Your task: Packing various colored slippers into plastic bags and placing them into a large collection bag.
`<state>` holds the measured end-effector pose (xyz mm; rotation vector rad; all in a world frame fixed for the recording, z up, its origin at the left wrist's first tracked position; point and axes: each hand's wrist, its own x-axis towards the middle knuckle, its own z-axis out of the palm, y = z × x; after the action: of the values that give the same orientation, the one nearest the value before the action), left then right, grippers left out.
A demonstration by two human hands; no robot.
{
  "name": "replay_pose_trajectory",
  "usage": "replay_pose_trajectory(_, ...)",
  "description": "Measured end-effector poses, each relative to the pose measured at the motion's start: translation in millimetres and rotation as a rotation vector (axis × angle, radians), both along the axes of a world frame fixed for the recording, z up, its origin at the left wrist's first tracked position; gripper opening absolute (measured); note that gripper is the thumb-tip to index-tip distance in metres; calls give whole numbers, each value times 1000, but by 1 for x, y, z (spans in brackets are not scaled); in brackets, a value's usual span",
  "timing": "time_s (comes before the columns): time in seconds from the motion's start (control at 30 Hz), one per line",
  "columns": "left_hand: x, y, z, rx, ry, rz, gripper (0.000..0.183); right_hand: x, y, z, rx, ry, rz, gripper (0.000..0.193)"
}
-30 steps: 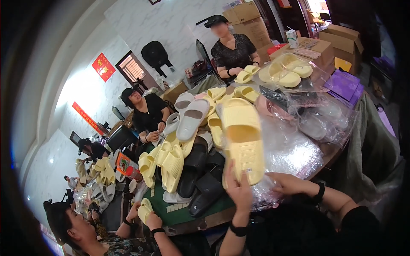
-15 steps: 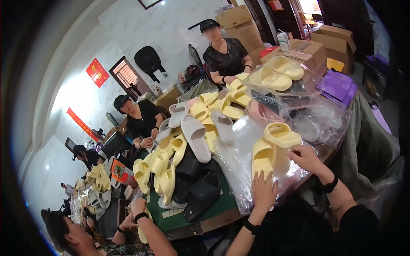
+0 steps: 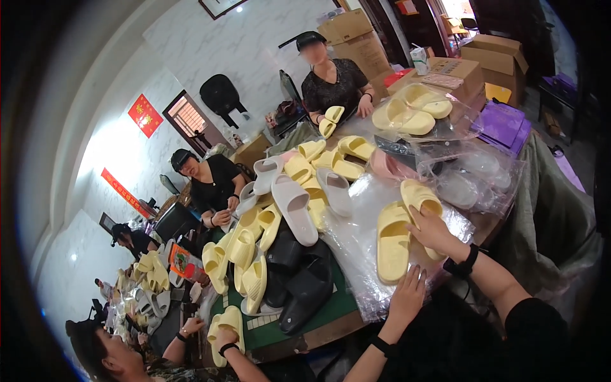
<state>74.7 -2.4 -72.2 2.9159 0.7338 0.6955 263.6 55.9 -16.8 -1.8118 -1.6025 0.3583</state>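
Note:
Two yellow slippers lie side by side on a stack of clear plastic bags (image 3: pixel 363 219) at the table's near edge. My right hand (image 3: pixel 434 230) grips the right yellow slipper (image 3: pixel 420 194), its fingers over the middle and inner edge, hiding part of the sole. The left yellow slipper (image 3: pixel 393 248) rests flat, its heel toward me. Just by that heel, my left hand (image 3: pixel 408 297) lies on the bags with fingers stretched out, holding nothing.
Left of the bags stands a heap of yellow, grey and black slippers (image 3: pixel 294 207). Bagged slippers (image 3: pixel 414 114), a purple bin (image 3: pixel 503 129) and cardboard boxes (image 3: pixel 455 76) are at far right. A co-worker (image 3: pixel 334 79) sits opposite; another person's hand (image 3: pixel 226 337) holds yellow slippers at near left.
The right slipper has turned from lying crosswise to lying alongside the left one, with my right hand now on it. My left hand has slid off the left slipper's heel, toward the right and nearer.

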Motion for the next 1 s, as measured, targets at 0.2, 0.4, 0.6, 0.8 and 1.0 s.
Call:
replay_pose_trajectory(0.2, -6, 3, 1, 10, 46, 37, 37, -36, -35, 20, 14, -252, -138, 67)
replay_pose_trajectory(0.4, -5, -10, -8, -2, 80, 32, 37, -31, -24, -21, -168, -275, 15, 66)
replay_pose_trajectory(0.6, -6, -8, -18, 2, 16, 92, 34, -34, 14, -11, -223, -197, -15, 55)
replay_pose_trajectory(0.8, -21, -8, 1, -13, 45, 138, 33, -39, 6, 2, -77, -104, 105, 47)
replay_pose_trajectory(1.0, -41, -3, 16, -192, 166, 200, 34, -3, -53, 54, 300, 403, 430, 40)
